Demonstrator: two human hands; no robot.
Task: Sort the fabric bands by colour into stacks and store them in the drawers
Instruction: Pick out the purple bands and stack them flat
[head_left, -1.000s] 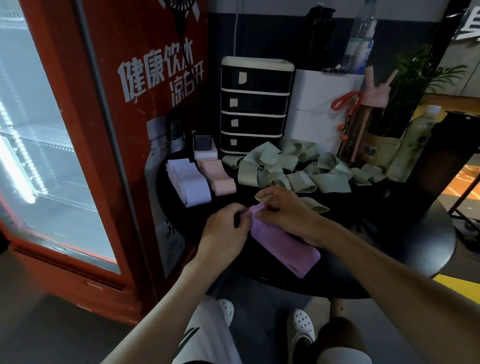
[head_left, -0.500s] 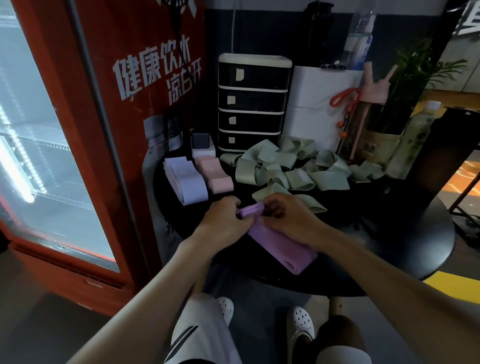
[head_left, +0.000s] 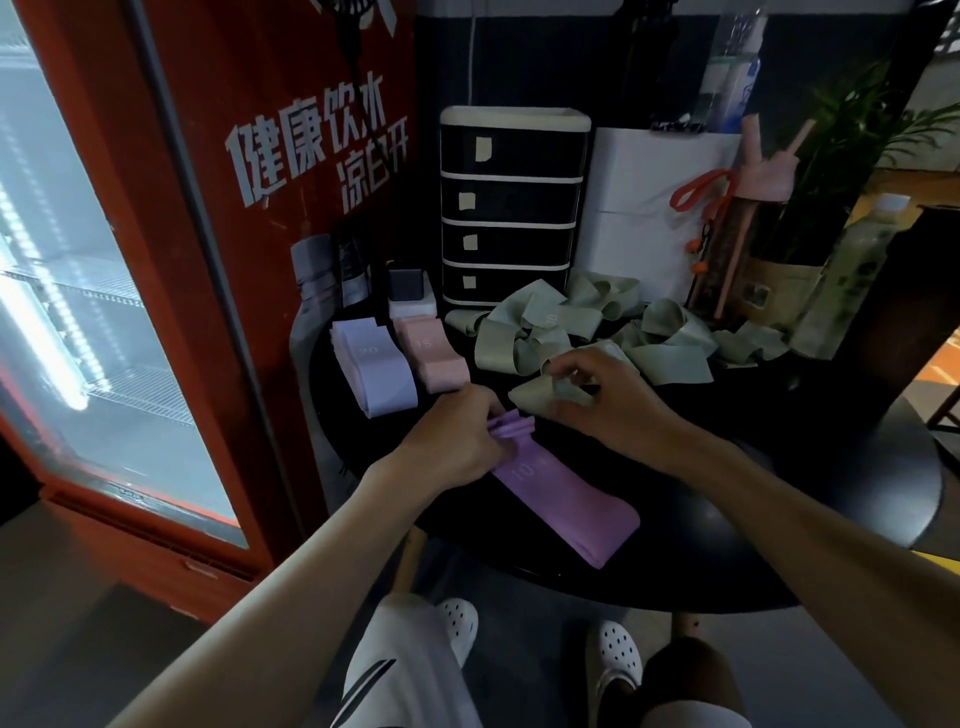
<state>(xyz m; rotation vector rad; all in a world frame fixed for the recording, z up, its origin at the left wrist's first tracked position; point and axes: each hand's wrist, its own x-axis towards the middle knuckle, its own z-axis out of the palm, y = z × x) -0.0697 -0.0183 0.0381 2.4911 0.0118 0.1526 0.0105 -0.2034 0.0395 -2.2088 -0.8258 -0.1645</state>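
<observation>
Head view: you stood at a round black table (head_left: 810, 525), with both hands over its near-left part.
Left hand: your left hand (head_left: 449, 441) had its fingers curled round the far end of the purple band stack (head_left: 569, 501), and that end was bunched into folds.
Purple band stack: it lay flat on the table, marked "10", and ran from your left hand toward the near edge on the right.
Right hand: your right hand (head_left: 610, 400) pinched a loose green band (head_left: 540, 392) between thumb and fingertips, just far and right of the purple end.
Green pile (head_left: 670, 343): more green bands lay tangled on the table, far of your right hand.
Lavender stack (head_left: 376, 366): it lay flat at the far left of the table, marked "20".
Pink stack (head_left: 434, 353): it lay just right of the lavender one, marked "15".
Drawer unit (head_left: 511, 208): it was black with four drawers, all closed, each with a pale tag, and it stood at the far edge behind the green pile.
White box (head_left: 654, 208): it stood just right of the drawer unit.
Red fridge (head_left: 208, 270): it stood left of the table and had a glass door.
</observation>
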